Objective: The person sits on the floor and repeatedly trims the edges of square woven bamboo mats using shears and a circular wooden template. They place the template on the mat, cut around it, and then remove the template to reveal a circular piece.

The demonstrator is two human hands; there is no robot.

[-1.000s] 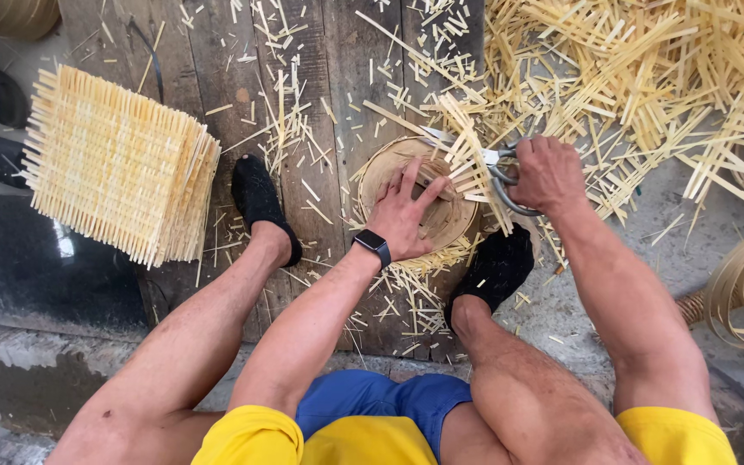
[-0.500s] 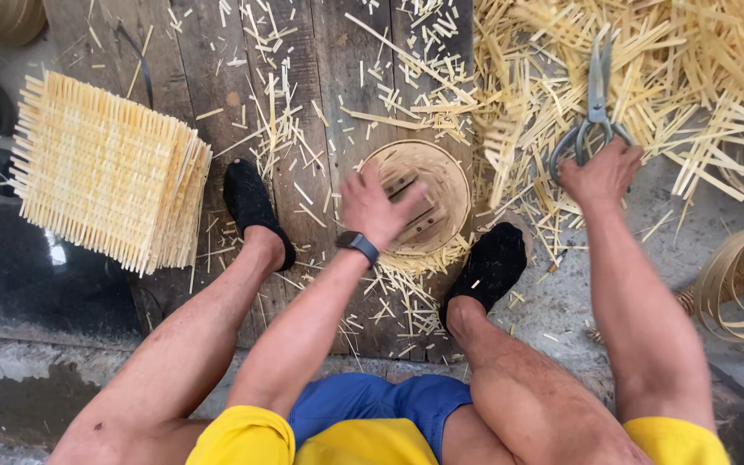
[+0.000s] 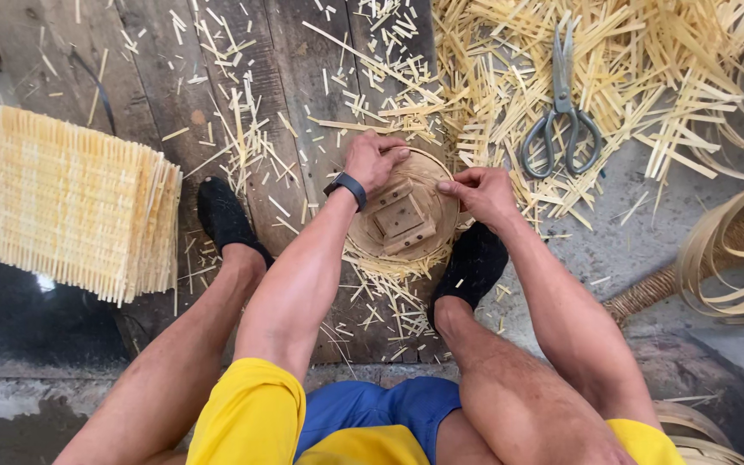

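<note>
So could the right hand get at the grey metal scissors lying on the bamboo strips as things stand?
Probably yes. The right hand grips the round woven bamboo basket's rim, and the grey metal scissors lie uncovered just beyond it on loose bamboo strips, with nothing between.

Head view, straight down, close overhead

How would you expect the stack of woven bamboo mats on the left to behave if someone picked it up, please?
The stack of woven mats is thin strip weave, so probably light for its bulk. The sheets lie loose with nothing visibly binding them, so they may slide apart. The projecting strip ends look thin and could snap or snag.
</note>
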